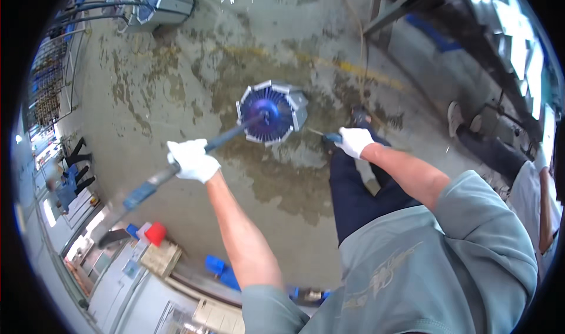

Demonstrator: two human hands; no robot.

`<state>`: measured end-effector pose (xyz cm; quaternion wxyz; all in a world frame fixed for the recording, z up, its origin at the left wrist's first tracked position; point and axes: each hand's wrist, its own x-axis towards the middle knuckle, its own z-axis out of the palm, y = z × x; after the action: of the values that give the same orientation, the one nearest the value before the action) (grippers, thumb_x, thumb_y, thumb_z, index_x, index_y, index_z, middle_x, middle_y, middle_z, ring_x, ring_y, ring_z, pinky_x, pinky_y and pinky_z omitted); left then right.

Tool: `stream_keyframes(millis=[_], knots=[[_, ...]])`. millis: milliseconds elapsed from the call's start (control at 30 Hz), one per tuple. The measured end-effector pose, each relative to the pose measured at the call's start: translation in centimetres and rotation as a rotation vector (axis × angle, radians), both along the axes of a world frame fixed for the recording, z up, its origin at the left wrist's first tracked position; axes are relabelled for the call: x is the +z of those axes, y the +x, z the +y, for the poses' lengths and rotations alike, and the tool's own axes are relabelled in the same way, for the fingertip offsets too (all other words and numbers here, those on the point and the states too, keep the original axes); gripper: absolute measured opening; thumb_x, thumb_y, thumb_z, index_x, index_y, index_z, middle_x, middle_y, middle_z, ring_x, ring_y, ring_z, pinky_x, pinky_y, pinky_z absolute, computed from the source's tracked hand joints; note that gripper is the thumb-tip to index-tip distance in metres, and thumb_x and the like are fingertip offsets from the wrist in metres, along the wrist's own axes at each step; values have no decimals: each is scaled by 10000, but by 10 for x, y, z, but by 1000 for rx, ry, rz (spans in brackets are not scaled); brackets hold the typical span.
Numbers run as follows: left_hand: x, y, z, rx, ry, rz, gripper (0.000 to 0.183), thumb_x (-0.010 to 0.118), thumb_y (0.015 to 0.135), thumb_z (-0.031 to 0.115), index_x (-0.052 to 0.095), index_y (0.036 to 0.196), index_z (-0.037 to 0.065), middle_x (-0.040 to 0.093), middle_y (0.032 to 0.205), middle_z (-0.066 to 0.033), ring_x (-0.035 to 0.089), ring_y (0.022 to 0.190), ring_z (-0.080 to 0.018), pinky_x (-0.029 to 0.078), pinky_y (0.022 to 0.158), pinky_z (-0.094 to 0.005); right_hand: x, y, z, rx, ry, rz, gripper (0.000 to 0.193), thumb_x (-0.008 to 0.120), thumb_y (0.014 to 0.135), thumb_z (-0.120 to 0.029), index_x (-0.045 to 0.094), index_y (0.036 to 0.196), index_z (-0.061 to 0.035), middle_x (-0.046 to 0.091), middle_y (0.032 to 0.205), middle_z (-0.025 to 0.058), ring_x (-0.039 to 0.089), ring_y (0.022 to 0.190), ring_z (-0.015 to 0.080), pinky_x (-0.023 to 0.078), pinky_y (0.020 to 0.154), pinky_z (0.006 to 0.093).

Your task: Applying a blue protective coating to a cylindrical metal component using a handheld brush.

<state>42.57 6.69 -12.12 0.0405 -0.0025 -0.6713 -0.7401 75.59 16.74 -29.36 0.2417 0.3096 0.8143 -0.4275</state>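
My left hand [195, 160], in a white glove, is closed around a long dark pole [226, 137] with blue sleeved sections. The pole slants from the lower left up to the middle of a round rack [266, 112]. Its centre glows purple-blue, with thin radial ribs and flat metallic plates around the rim. My right hand [355, 142], also white-gloved, holds a slim tool with a blue handle [333, 137]. A thin shaft points from it toward the rack, apart from the rim; its exact kind is unclear.
A similar plated rack [168, 7] with dark poles stands at the far left. On the right, a person [529, 199] is beside a dark metal frame [400, 10]. Another person [67, 184] is at the left. A red container [155, 233] sits at lower left; the floor [194, 69] has wet patches.
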Motion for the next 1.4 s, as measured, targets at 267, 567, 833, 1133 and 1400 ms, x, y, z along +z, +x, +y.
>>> stream_keyframes(millis=[267, 567, 833, 1133, 1400], knots=[[-24, 27, -34, 76, -59, -47, 290, 594, 949, 164, 437, 723, 73, 508, 533, -64, 485, 418, -161, 433, 413, -332, 68, 112, 82, -391, -4, -240, 383, 614, 839, -417, 656, 1047, -98, 678, 1039, 188, 624, 1006, 378, 487, 854, 426], [-36, 13, -26, 37, -96, -194, 325, 666, 895, 246, 513, 739, 5, 564, 599, -96, 530, 510, -176, 438, 457, -318, 126, 146, 49, -622, 88, -169, 393, 636, 815, -407, 663, 997, -60, 680, 1002, 198, 629, 980, 377, 480, 847, 425], [-14, 9, -20, 18, -156, -75, 320, 737, 851, 191, 511, 704, 18, 530, 573, -68, 488, 486, -154, 457, 488, -314, 123, 143, 30, -1013, 36, -119, 379, 670, 804, -397, 638, 935, -42, 676, 852, 155, 637, 795, 313, 489, 754, 393], [18, -7, 17, 186, -100, -108, 352, 751, 842, 286, 520, 718, 51, 497, 567, -35, 455, 487, -128, 456, 464, -312, 94, 144, 79, -807, -57, -275, 293, 620, 836, -344, 682, 953, -82, 696, 864, 136, 667, 804, 297, 499, 729, 392], [44, 7, 132, 219, -238, -90, 281, 699, 853, 108, 488, 675, 55, 494, 536, -51, 433, 427, -132, 463, 443, -316, 52, 151, 169, -775, -116, -216, 225, 544, 847, -216, 679, 952, -69, 676, 933, 225, 638, 903, 414, 487, 780, 428]])
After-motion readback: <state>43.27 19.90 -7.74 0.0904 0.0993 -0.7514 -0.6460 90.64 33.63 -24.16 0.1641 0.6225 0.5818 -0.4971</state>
